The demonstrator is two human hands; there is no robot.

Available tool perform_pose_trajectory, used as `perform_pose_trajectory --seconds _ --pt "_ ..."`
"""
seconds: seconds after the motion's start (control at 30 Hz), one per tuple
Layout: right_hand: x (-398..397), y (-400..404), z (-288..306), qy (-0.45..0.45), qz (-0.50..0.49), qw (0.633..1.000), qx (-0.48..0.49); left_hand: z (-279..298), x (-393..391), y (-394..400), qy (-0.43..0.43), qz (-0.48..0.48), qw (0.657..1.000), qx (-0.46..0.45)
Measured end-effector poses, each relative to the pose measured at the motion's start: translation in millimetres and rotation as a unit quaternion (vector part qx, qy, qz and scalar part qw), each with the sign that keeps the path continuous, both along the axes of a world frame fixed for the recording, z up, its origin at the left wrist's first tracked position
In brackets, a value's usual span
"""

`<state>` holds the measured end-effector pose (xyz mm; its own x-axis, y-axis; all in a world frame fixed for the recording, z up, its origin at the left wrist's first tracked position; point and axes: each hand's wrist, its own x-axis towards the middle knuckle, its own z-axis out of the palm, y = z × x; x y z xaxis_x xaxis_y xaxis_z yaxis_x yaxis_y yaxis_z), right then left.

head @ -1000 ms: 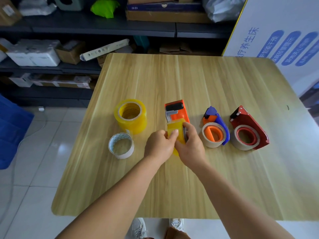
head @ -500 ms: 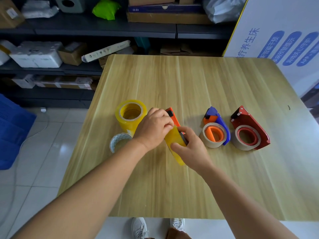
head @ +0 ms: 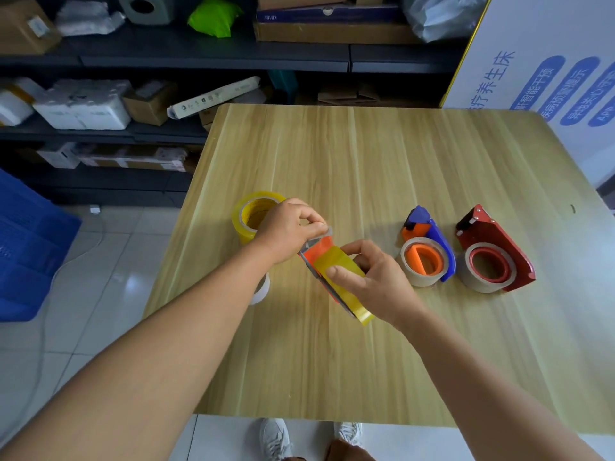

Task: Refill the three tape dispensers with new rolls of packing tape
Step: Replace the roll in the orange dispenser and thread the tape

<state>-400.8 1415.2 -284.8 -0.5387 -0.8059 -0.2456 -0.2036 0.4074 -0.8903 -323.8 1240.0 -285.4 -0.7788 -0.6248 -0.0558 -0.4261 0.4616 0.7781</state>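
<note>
An orange tape dispenser (head: 318, 252) is tilted up off the table (head: 366, 168) with a yellow tape roll (head: 346, 284) mounted on it. My right hand (head: 369, 281) grips that roll, thumb across its face. My left hand (head: 293, 232) pinches the dispenser's front end by the metal blade. To the right lie a blue and orange dispenser (head: 429, 251) and a red dispenser (head: 492, 254), each with a near-empty cardboard core. A thick yellow tape roll (head: 248, 214) stands behind my left hand; a clear roll (head: 261, 291) is mostly hidden under my left forearm.
Dark shelves (head: 206, 58) with boxes and foam packing run behind the table. A blue crate (head: 26, 247) sits on the floor to the left. A white printed board (head: 545, 61) leans at the back right corner.
The orange dispenser with its yellow roll has been lifted and tilted on edge. My left hand moved from the roll up to the dispenser's front end, and my forearm now covers the clear roll.
</note>
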Motion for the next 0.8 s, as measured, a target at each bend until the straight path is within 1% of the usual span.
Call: perform_pose_trajectory --seconds 0.07,0.13,0.27,0.37,0.5,0.6,0.8 --pt "-2 1 1 -0.005 0.017 1.0 -0.002 0 0 2 0.016 -0.026 0.999 0.01" --pt "-4 1 3 -0.003 0.03 1.0 -0.001 0 0 2 0.014 -0.038 0.999 0.017" --pt "-6 2 6 0.003 0.057 0.998 0.009 -3 1 -4 -0.004 -0.023 0.999 0.022" --pt "-6 1 6 0.019 0.073 0.997 0.027 -7 3 -5 0.003 0.013 0.999 0.036" --pt "-4 -3 1 -0.004 0.047 0.999 0.024 -5 5 -6 0.02 0.038 0.998 0.039" --pt "1 -3 -4 -0.05 -0.009 0.999 0.005 -1 7 -6 0.069 0.054 0.994 0.069" --pt "9 -2 -5 -0.054 -0.004 0.998 0.005 -1 17 -6 0.064 0.08 0.991 0.087"
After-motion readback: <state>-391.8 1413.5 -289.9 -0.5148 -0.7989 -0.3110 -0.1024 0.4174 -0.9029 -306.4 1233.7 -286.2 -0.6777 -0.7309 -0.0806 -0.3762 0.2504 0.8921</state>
